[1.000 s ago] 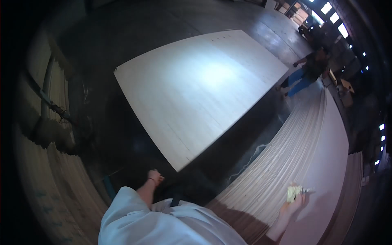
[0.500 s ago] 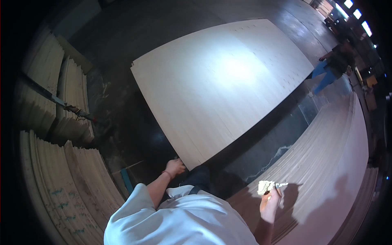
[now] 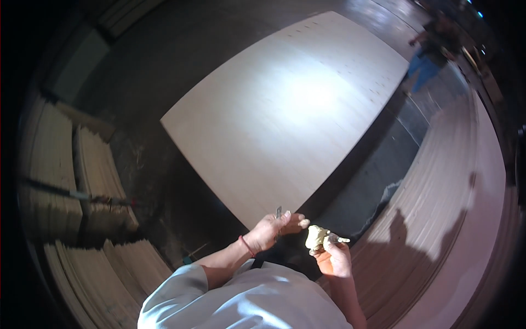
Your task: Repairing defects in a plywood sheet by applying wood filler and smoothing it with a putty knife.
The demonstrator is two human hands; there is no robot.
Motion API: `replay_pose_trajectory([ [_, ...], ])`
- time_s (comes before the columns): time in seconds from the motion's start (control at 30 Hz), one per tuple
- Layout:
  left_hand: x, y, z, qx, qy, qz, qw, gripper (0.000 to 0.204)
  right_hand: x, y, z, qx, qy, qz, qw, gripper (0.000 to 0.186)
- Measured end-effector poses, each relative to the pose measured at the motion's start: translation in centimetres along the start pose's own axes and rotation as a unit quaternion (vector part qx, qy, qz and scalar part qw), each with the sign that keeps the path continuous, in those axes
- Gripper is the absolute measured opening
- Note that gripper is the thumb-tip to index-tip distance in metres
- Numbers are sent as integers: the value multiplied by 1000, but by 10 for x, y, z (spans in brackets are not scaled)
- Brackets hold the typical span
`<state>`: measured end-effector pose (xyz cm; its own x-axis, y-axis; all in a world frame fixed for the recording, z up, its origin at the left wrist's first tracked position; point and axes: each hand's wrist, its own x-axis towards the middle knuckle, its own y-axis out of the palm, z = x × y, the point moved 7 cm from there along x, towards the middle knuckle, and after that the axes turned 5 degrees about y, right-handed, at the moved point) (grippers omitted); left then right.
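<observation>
A large pale wooden panel [image 3: 257, 142] lies in front of me. My left hand [image 3: 270, 230], with a red cord on its wrist, is at the panel's near corner, closed on a small flat metal blade [image 3: 279, 210]. Whether it touches the panel I cannot tell. To its right my right hand [image 3: 335, 257] grips a pale yellow lump of putty-like material [image 3: 316, 237] with a narrow tool poking out to the right. The two hands are close but apart.
Stacked wooden sheets stand at the left [image 3: 104, 175] and lower left [image 3: 82, 274]. A long row of sheets [image 3: 405, 230] runs along the right, carrying shadows. A person [image 3: 433, 46] in blue trousers stands beyond the panel's right end. A dark pole [image 3: 60, 189] crosses the left stacks.
My left hand has risen and moved right to the panel's corner, a blade now showing in it. My right hand has moved left toward it with the yellow lump. The view has shifted.
</observation>
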<state>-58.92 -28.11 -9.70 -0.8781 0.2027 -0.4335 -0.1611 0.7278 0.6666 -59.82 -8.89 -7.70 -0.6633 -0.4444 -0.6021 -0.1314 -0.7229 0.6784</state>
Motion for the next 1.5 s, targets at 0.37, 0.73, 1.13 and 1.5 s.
replay_pose_trajectory([
  [0.37, -51, 124, 39, -11, -38, 183, 982, 54, -104, -40, -33, 73, -26, -19, 997, 27],
  [0.73, -201, 250, 156, 491, 289, 466, 676, 23, -290, -151, -139, 259, -180, 30, 949, 31],
  [1.13, -227, 309, 177, 547, 247, 605, 523, 99, -361, -117, -136, 434, -376, 43, 818, 34],
  [1.5, -243, 403, 298, 430, 81, 692, 574, 102, -459, -189, -139, 448, -402, -87, 794, 36],
])
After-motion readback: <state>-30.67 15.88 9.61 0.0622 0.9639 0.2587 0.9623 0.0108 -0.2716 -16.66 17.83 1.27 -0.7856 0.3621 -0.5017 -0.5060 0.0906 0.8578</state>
